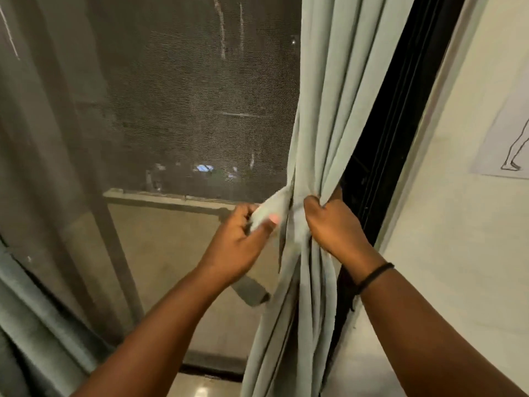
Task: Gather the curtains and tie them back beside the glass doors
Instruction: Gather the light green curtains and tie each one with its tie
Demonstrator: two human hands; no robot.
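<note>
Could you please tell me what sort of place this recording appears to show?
Probably a room in a home or flat, at a balcony door after dark. The clues: a pale green curtain beside a dark door frame, a mesh screen facing a balcony parapet, and a line drawing on the wall.

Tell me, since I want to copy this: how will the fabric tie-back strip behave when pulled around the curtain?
Likely floppy: the tie-back strip droops loose below the left hand. Probably light, since a thumb-and-finger pinch holds it. The curtain looks soft, bunching into folds under the right hand, so it should cinch easily.
</note>
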